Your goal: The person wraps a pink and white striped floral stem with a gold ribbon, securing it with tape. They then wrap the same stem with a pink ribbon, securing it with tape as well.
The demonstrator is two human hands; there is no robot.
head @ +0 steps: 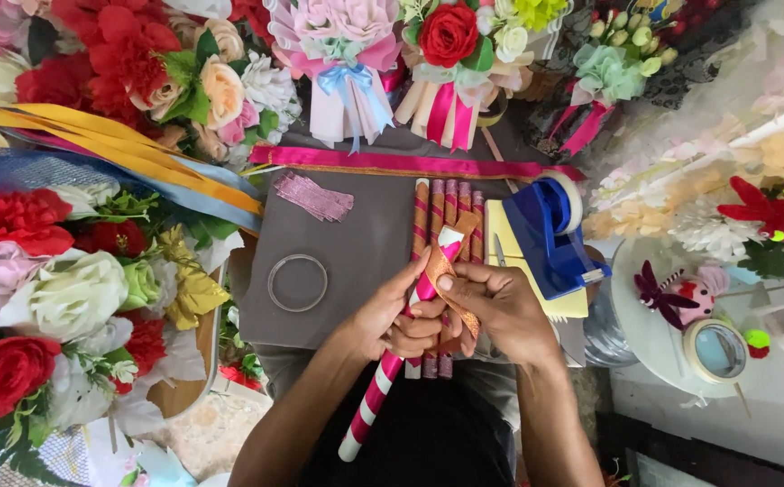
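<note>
head-worn view, straight down, close over board (356, 243)

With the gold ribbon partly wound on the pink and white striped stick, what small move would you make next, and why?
Probably one more turn of the gold ribbon down the striped stick. The right hand pinches the ribbon near the top, the left hand grips the stick below, and most of the stick's length is bare of ribbon, unlike the wrapped sticks lying behind.
</note>
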